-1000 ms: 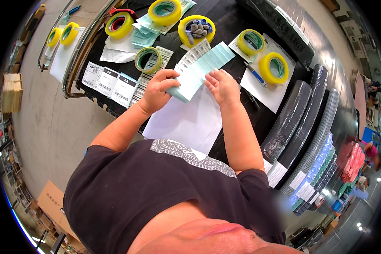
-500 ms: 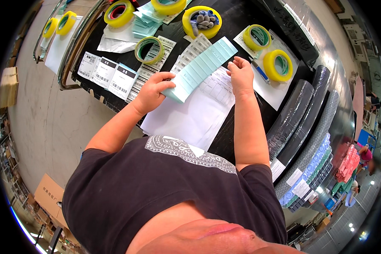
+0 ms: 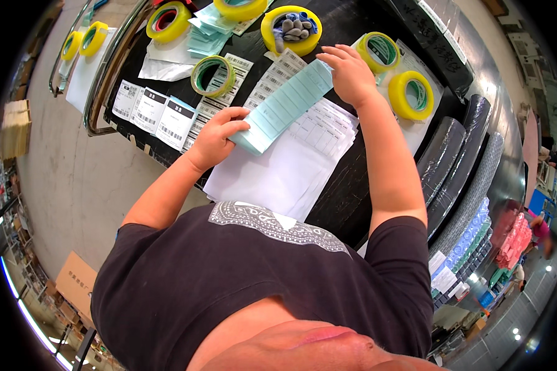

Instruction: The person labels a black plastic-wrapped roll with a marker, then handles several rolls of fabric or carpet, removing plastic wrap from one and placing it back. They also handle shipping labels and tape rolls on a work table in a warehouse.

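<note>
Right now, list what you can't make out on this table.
All in the head view:
- Part of the far end of the strip: covered by the right hand.
- Writing on the strip: too small and faint.
- Part of the papers: under the strip.
- Topmost tape roll: cut by the upper edge.
- Inside of the roll under the gloves: hidden by them.

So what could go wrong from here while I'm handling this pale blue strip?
The pale blue strip, held at its near end by your left hand, might crease if pulled unevenly. Your right hand, at the far end, could nudge the yellow tape roll close beside it. The white papers under the strip may slide.
</note>
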`<state>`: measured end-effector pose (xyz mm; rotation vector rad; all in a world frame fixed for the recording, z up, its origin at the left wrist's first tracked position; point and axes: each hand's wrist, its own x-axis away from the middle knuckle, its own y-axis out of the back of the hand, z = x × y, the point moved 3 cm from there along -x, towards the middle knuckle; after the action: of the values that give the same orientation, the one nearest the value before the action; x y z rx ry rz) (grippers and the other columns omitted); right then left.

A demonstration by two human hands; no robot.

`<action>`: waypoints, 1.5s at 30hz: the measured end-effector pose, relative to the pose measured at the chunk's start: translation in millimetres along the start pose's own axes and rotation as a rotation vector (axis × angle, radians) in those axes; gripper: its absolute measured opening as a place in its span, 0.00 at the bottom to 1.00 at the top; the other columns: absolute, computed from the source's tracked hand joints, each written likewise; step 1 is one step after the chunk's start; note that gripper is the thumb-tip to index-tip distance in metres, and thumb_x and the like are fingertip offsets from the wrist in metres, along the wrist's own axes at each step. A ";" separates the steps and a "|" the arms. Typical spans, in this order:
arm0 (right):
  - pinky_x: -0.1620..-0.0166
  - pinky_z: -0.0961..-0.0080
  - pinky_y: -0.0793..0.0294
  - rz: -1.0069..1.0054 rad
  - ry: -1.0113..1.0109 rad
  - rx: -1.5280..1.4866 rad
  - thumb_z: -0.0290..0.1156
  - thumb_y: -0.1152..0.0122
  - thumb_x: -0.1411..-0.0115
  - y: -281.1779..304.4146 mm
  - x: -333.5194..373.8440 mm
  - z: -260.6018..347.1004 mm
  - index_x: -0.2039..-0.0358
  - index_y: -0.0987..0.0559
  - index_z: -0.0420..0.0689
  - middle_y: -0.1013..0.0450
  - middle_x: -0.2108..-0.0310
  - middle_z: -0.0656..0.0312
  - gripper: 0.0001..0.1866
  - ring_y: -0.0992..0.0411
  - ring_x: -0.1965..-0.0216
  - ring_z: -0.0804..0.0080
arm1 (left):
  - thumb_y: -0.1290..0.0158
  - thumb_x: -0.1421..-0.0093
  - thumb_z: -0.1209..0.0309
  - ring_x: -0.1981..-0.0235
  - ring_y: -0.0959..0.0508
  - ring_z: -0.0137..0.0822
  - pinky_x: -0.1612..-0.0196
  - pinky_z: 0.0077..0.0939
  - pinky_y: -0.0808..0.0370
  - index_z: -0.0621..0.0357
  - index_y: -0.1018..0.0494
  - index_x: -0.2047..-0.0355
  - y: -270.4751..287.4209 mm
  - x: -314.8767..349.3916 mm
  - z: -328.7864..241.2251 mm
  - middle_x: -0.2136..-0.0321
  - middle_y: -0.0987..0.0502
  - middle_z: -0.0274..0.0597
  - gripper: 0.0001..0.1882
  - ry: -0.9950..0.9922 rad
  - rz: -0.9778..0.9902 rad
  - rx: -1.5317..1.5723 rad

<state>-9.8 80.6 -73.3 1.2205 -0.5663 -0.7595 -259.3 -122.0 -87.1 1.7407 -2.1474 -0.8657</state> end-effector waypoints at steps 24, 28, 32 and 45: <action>0.55 0.68 0.25 0.514 -0.121 -0.159 0.34 0.36 0.48 25.1 -9.2 -4.7 0.63 0.19 0.51 0.23 0.64 0.61 0.10 0.25 0.58 0.61 | 0.55 0.55 0.92 0.50 0.25 0.47 0.45 0.31 0.28 0.60 0.27 0.51 6.0 2.2 6.1 0.51 0.26 0.48 0.30 0.001 -0.132 -0.044; 0.60 0.71 0.26 0.349 -0.109 -0.152 0.32 0.38 0.45 64.4 11.1 15.4 0.63 0.20 0.48 0.23 0.68 0.60 0.09 0.24 0.65 0.63 | 0.61 0.54 0.92 0.53 0.23 0.40 0.46 0.28 0.28 0.65 0.31 0.48 31.8 -3.1 3.5 0.52 0.24 0.47 0.30 0.178 -0.045 0.059; 0.60 0.71 0.26 0.246 -0.099 -0.158 0.31 0.39 0.45 98.9 30.0 33.8 0.62 0.19 0.48 0.23 0.70 0.61 0.09 0.25 0.67 0.64 | 0.61 0.51 0.91 0.54 0.23 0.35 0.46 0.28 0.28 0.64 0.31 0.49 47.9 -17.4 6.8 0.54 0.21 0.43 0.28 0.211 -0.046 0.264; 0.58 0.81 0.26 0.294 -0.224 -0.534 0.26 0.39 0.41 118.4 77.6 39.4 0.63 0.20 0.42 0.24 0.71 0.66 0.06 0.26 0.67 0.79 | 0.42 0.39 0.65 0.57 0.22 0.34 0.51 0.27 0.26 0.64 0.28 0.49 5.1 -108.0 -50.4 0.60 0.21 0.44 0.21 0.246 0.475 0.287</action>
<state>34.8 15.0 50.4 0.5481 -0.6563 -0.7377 -208.6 -33.5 -25.3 1.2650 -2.4399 -0.2201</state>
